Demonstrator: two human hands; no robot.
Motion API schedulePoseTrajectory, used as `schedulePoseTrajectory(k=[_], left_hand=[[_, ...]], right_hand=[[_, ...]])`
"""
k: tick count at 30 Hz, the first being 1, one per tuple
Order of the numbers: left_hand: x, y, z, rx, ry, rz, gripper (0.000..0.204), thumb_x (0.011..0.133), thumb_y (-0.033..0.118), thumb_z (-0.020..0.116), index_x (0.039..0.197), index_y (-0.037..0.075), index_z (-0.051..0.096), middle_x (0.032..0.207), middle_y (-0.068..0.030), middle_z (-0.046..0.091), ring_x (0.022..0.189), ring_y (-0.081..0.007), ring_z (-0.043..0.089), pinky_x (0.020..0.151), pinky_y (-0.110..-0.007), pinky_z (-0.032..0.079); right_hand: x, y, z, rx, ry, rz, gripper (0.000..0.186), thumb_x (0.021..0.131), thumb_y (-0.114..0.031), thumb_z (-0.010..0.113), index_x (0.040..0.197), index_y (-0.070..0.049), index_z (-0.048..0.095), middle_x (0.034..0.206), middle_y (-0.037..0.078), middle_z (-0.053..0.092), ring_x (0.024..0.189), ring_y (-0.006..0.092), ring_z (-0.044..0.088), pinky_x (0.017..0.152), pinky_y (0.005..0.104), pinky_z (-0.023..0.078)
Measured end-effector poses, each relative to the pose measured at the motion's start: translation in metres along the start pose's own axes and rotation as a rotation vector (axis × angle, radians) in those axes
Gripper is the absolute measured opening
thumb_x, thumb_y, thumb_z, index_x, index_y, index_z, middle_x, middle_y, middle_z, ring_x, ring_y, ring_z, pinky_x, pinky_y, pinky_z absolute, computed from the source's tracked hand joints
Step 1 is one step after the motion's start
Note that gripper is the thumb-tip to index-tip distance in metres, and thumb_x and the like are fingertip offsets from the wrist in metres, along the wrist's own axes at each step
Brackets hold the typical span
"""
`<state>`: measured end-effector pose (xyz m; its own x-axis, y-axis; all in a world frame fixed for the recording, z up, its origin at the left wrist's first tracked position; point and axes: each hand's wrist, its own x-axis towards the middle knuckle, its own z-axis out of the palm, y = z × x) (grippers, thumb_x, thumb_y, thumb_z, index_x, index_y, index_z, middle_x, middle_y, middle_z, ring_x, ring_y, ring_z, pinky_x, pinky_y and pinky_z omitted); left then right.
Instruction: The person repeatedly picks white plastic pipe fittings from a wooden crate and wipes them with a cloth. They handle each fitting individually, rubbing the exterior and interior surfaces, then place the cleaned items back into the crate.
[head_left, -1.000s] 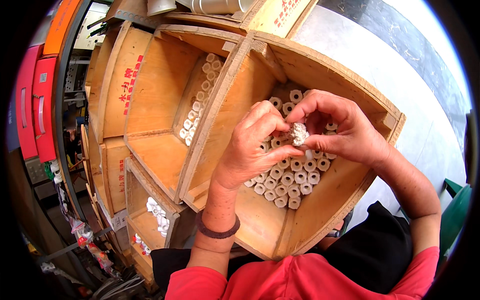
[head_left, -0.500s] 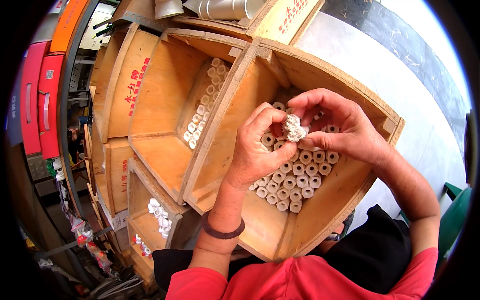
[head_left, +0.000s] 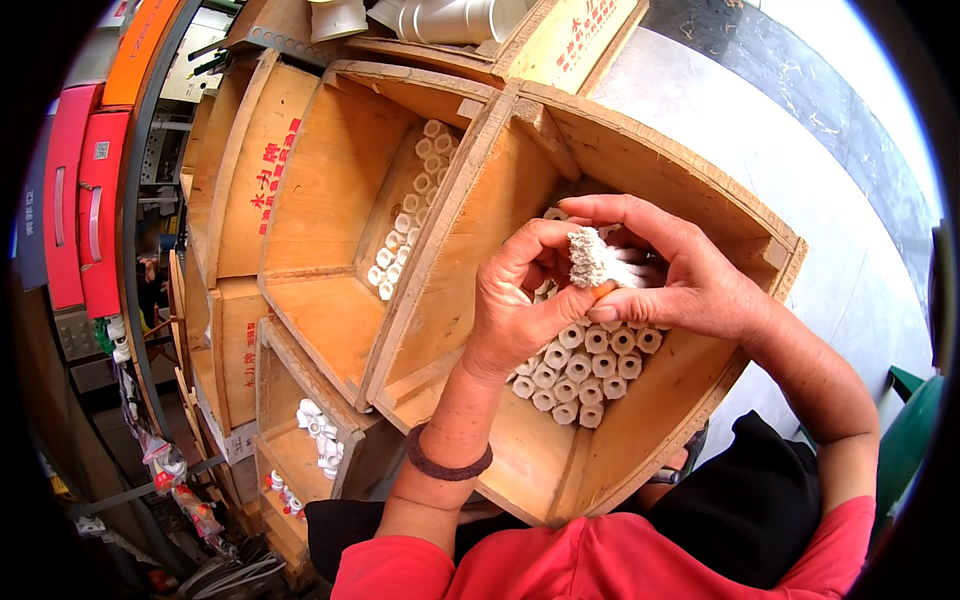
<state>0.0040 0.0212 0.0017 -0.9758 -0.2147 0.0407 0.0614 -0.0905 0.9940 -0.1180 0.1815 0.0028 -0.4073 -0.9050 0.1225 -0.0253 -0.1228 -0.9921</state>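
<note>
Tube stack (head_left: 585, 365) in right crate (head_left: 700, 190), left crate (head_left: 330, 230) beside

Your hands fill the far half of the right wooden box (head_left: 690, 440), over its stacked white tubes (head_left: 580, 370). The near corner stays open. The left box (head_left: 330, 200) has room beside its tube row (head_left: 410, 215).

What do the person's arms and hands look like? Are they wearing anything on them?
Both hands are bare, with no gloves or rings showing. The left hand has a dark, beaded-looking band around its wrist. The right hand has nothing on its wrist. Both forearms are uncovered; the short red sleeve of a red top ends near the right elbow.
</note>
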Motion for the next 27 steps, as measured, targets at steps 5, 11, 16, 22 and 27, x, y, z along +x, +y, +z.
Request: schedulePoseTrajectory(k=[5,11,16,22,27], left_hand=[[0.003,-0.002,0.003,-0.117,0.01,0.043,0.035,0.082,0.005,0.075,0.111,0.001,0.056,0.1,-0.0033,0.06,0.091,-0.0097,0.059,0.08,-0.025,0.05],[0.004,-0.007,0.0,-0.103,0.01,0.055,0.04,0.081,0.003,0.074,0.115,0.002,0.053,0.101,-0.0024,0.056,0.089,-0.0086,0.056,0.078,-0.024,0.049],[0.002,-0.009,0.001,0.049,0.006,0.035,0.043,0.08,0.002,0.073,0.117,0.002,0.052,0.1,-0.0013,0.056,0.086,-0.0067,0.055,0.075,-0.023,0.049],[0.001,-0.005,0.006,0.121,0.009,0.02,0.05,0.076,0.004,0.08,0.117,0.004,0.052,0.099,0.0002,0.057,0.085,-0.005,0.055,0.071,-0.02,0.047],[0.002,-0.005,0.006,0.141,0.022,0.038,0.051,0.075,0.004,0.081,0.117,0.005,0.052,0.097,0.001,0.057,0.082,-0.0036,0.053,0.068,-0.018,0.045]], right_hand=[[-0.001,0.002,-0.001,-0.016,0.031,0.013,0.06,0.078,-0.024,0.08,0.129,-0.005,0.054,0.116,0.009,0.059,0.108,0.0194,0.058,0.094,0.0332,0.047],[-0.003,-0.002,0.001,-0.051,0.113,0.064,0.044,0.079,-0.015,0.077,0.118,-0.002,0.061,0.102,0.01,0.065,0.097,0.0191,0.063,0.085,0.032,0.051],[-0.003,-0.001,-0.001,-0.274,0.131,0.022,0.035,0.076,-0.002,0.07,0.11,-0.001,0.063,0.098,0.013,0.065,0.092,0.0251,0.065,0.081,0.0335,0.052],[-0.003,0.0,0.0,-0.398,0.139,-0.022,0.032,0.074,0.0,0.068,0.105,-0.001,0.06,0.095,0.014,0.064,0.091,0.032,0.063,0.079,0.0375,0.052],[-0.003,0.0,0.0,-0.483,0.113,-0.051,0.03,0.075,-0.002,0.067,0.104,-0.002,0.058,0.095,0.014,0.063,0.091,0.0339,0.062,0.079,0.0398,0.051]])
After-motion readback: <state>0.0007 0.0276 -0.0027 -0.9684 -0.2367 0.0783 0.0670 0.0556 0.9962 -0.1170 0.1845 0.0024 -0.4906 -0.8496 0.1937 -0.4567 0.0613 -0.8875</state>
